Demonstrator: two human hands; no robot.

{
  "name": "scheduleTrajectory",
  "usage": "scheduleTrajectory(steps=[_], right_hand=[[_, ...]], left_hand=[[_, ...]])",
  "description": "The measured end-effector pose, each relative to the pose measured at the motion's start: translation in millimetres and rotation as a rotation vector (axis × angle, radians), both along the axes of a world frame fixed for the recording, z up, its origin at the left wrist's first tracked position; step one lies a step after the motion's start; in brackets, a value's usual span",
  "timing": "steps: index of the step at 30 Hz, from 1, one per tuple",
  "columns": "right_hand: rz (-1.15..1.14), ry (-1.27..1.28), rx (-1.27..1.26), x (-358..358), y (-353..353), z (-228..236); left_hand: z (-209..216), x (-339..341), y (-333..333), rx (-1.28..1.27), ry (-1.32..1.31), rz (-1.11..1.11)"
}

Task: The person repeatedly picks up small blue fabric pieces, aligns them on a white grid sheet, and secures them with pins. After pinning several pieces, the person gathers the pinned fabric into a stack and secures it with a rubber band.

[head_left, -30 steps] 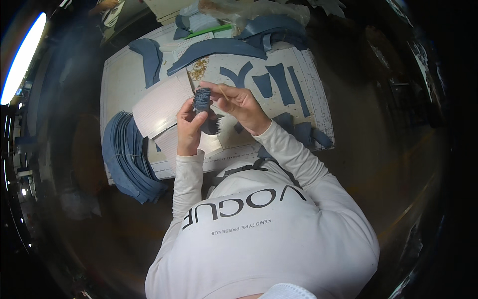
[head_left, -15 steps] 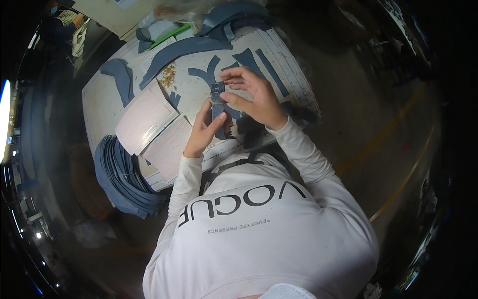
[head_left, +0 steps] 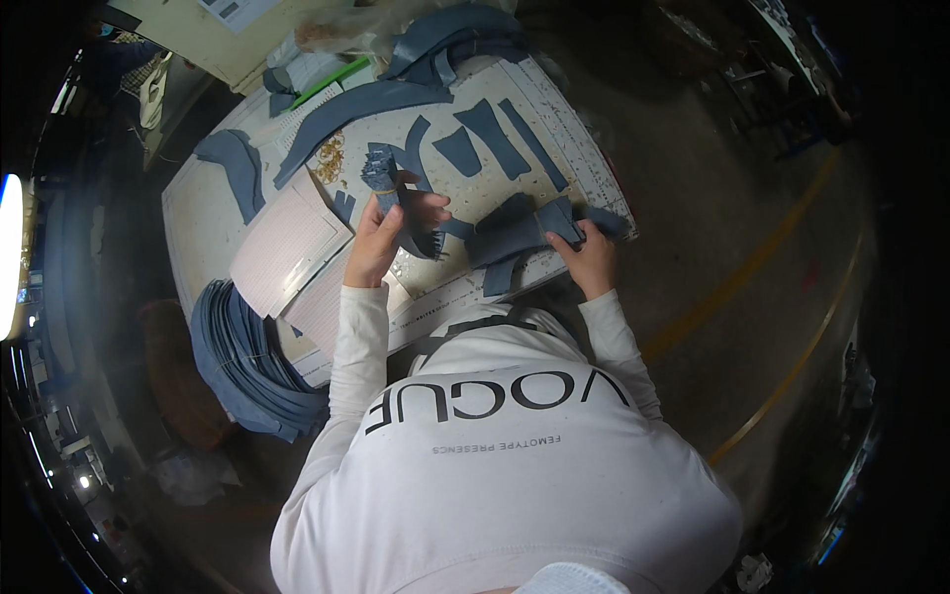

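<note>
My left hand (head_left: 374, 245) is closed around a bundle of narrow blue-grey fabric pieces (head_left: 380, 168), bound with a thin band and held up over the middle of the table. Some of its fingers show on the far side. At the table's front right corner, my right hand (head_left: 591, 262) pinches the edge of a small folded stack of blue-grey fabric pieces (head_left: 557, 220) between thumb and fingers. Under and beside that stack lie more fabric pieces (head_left: 505, 223). Near the left hand sits a small heap of yellowish rubber bands (head_left: 330, 158).
Flat cut pieces (head_left: 487, 139) lie at the table's right. Lined paper sheets (head_left: 287, 238) cover its left front. A large tied fabric bundle (head_left: 247, 361) hangs by the left edge. Long curved pieces (head_left: 356, 114) and a green strip (head_left: 341, 77) are farther back.
My right hand has left the banded bundle and moved right, down to the fabric stack at the corner. My left hand has shifted left with the bundle.
</note>
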State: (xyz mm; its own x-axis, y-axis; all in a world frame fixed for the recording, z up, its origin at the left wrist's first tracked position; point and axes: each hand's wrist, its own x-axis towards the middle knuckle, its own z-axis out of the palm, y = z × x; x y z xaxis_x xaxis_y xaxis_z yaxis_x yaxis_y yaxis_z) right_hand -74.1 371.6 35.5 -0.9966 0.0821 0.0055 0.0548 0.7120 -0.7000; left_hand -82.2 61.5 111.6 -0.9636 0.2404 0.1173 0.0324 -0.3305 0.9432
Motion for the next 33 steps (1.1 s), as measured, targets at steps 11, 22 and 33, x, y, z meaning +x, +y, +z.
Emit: scheduleTrajectory(steps=[11,22,33], right_hand=[[0.677,0.109,-0.739,-17,-67,113],[0.301,0.072,0.253,-78,-59,38],[0.561,-0.166,-0.705,-61,-60,32]], left_hand=[[-11,-22,13,-0.171,-0.274,0.079],[-19,27,22,0.072,-0.656,0.151],[-27,19,12,-0.102,-0.576,0.331]])
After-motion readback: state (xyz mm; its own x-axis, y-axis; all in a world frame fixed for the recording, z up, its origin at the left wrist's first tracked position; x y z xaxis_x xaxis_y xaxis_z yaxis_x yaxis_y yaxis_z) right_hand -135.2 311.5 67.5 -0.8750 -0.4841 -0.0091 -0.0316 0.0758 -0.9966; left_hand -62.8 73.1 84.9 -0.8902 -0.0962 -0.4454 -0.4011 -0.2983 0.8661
